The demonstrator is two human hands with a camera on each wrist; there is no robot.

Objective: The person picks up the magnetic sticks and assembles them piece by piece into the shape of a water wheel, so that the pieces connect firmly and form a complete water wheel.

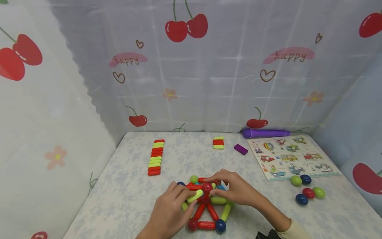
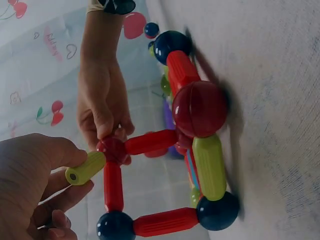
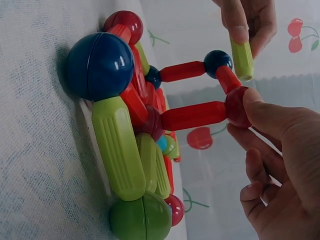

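Note:
A structure of ball-and-rod pieces stands on the table, with red rods (image 1: 206, 225), yellow-green rods (image 3: 119, 150), and red, blue and green balls (image 3: 142, 217). My left hand (image 1: 168, 209) pinches a loose yellow-green rod (image 1: 195, 196) between thumb and fingers; its free end, with a small dark centre, shows in the left wrist view. At the top of the structure, my right hand (image 1: 238, 189) holds a red ball (image 3: 237, 106) between thumb and fingers. Two red rods join that ball, one running down to the base and one across to a blue ball (image 3: 218, 64). The yellow-green rod is close beside the red ball.
Back left on the table (image 1: 119, 199) lies a row of red and yellow-green rods (image 1: 156, 157). A shorter stack of rods (image 1: 218, 142) and a purple block (image 1: 240, 149) lie behind the structure. To the right are a picture board (image 1: 286, 176), a purple stick (image 1: 265, 133) and several loose balls (image 1: 308, 193).

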